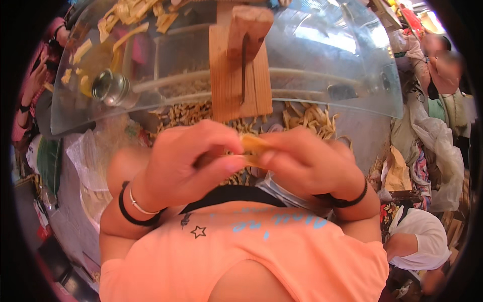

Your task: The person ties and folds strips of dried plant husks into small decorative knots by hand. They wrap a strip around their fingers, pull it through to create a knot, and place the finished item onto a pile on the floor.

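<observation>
Both hands meet in front of my body, below the near edge of the glass table. A small yellowish, dried-looking piece stretches between them. My left hand pinches its left end with thumb and fingers. At the right end, my right hand is closed on the same piece. Motion blurs the fingers a little, and much of the piece is hidden by them. Just beyond the hands stands a wooden block with a thin dark metal blade over a wooden board.
The glass tabletop carries yellowish strips at its far left and a metal jar. Many brownish scraps lie on the floor beneath. Other people sit at the left and right; one wears a white shirt. Plastic bags are heaped at right.
</observation>
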### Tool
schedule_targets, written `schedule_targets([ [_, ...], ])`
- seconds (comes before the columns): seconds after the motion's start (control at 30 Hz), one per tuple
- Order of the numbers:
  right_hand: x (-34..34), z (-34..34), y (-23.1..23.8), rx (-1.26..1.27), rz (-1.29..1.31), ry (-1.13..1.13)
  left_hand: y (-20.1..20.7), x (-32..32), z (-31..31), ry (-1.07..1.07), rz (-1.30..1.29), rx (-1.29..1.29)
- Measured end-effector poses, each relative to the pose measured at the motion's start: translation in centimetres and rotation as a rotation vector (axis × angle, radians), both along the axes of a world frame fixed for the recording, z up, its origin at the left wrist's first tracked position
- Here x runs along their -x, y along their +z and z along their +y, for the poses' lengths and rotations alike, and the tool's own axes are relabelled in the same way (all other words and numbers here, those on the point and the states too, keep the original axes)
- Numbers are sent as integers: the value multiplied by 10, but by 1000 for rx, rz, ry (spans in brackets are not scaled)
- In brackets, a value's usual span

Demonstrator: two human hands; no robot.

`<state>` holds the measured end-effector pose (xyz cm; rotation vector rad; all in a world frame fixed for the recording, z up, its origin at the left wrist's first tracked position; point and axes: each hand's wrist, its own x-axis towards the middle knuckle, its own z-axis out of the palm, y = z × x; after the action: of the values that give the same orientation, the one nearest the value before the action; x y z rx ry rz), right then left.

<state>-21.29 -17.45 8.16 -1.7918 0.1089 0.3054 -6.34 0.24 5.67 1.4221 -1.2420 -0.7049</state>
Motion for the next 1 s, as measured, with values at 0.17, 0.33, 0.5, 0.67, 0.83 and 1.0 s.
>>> schedule_targets([
  [0.17,12,32,-50,-176,-283,361,-17,23,-31,-347,-273,151],
  [0.33,6,6,-23,-538,108,46,-2,-13,-29,-78,-300,250],
  [0.5,16,-6,-27,-546,155,-75,-4,18,-21,-15,-82,1],
  [0.67,11,-6,-37,-409,-68,-219,-8,31,-24,230,188,1],
  [0.83,12,-7,-32,-451,-178,-257,-20,6,-30,-126,-513,532],
  [1.0,13,-13,-41,-527,-266,-296,-24,11,-36,22,-195,416],
])
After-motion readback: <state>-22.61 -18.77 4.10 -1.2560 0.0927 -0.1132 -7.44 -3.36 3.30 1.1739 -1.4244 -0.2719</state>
